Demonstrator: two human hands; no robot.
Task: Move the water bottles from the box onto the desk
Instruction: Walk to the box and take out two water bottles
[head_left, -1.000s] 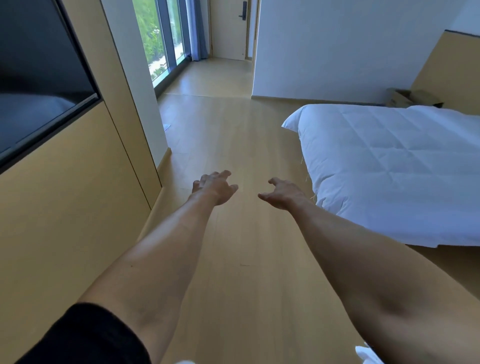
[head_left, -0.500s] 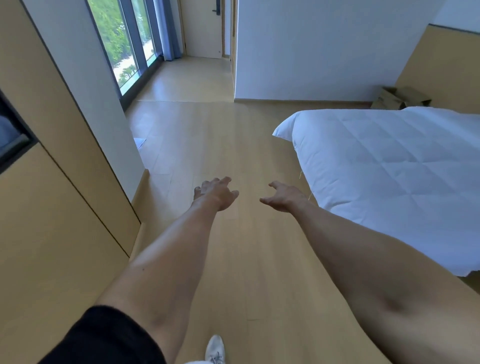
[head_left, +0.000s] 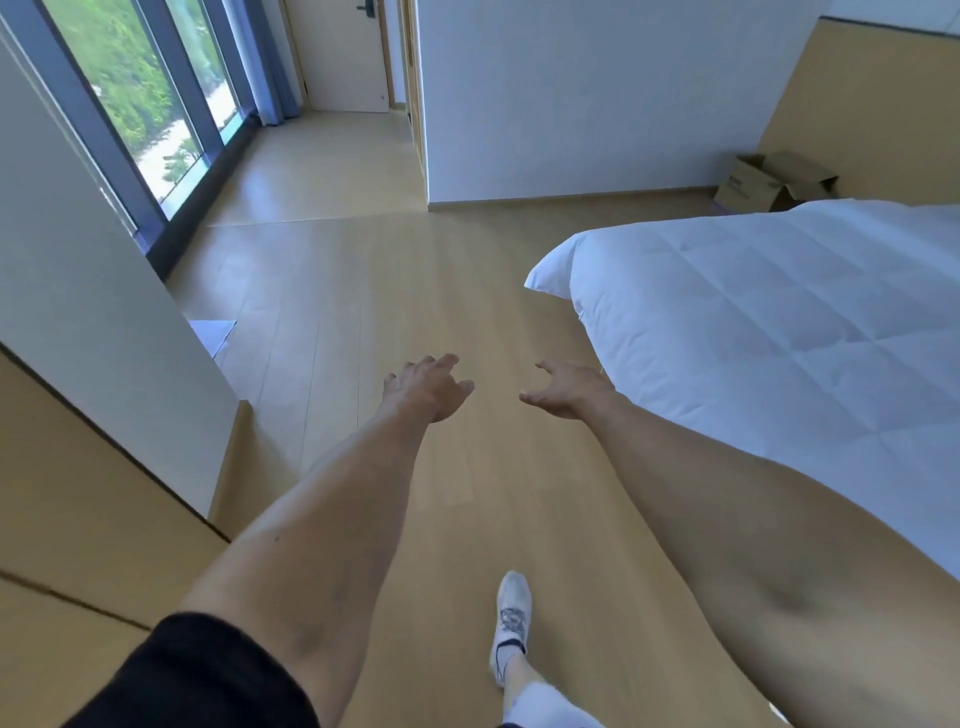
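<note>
Head camera looks down at a wood floor, and I see both arms stretched out in front. My left hand is near the middle, with loose, a little bent fingers, and it holds nothing. My right hand is just beside it toward 3 o'clock, palm turned inward, fingers loose and spread, and it holds nothing too. The two hands are apart and do not touch. The cardboard box sits on the floor far off at about 1 o'clock, against the tan wall, behind the corner of the bed. Its flaps are open and point up and out. Its long side runs left to right, a bit turned. I can see some dark print on the side facing me, but it is too small to read. I cannot see any bottles inside it from here. The bed with its white quilt fills the 3 o'clock side. A big window is at 11 o'clock, and a door is near 12 o'clock. One foot in a white shoe is on the floor at 6 o'clock, toe pointing to 12 o'clock. A black sleeve shows at 7 o'clock.
</note>
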